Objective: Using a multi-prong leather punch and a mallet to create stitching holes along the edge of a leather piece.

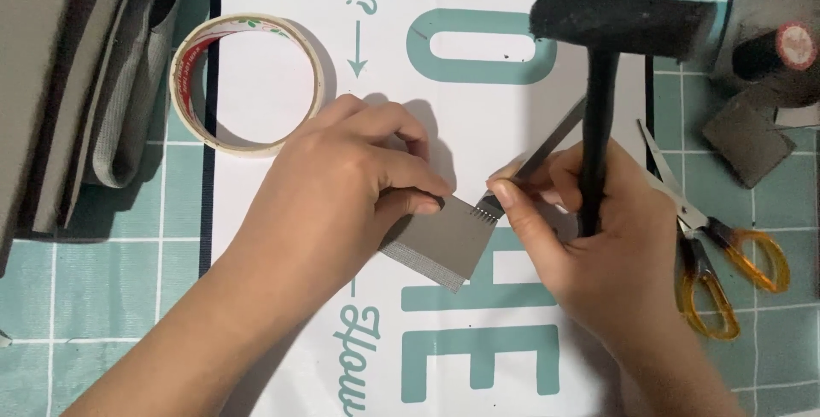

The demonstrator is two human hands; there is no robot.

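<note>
Both forearms come in from the near edge of the white mat [282, 314], which has teal letters and lies on a teal cutting board with a grid [94, 297]. Near the middle of the mat lies a small grey piece of material [444, 250], with a row of small holes along its far edge. The left hand [342, 186] presses on its left part, fingers bent down on it and closed around nothing. The right hand [589, 246] is clenched around two tools together: a thin metal pronged chisel [534, 165], whose teeth touch the far right corner of the grey piece, and a black hammer [602, 84], its head raised above the mat. Just right of this hand, scissors with orange handles [717, 255] lie on the board. Farther, at the mat's far left corner, lies a roll of tape [248, 84]. Grey fabric [94, 84] is folded at the far left edge.
</note>
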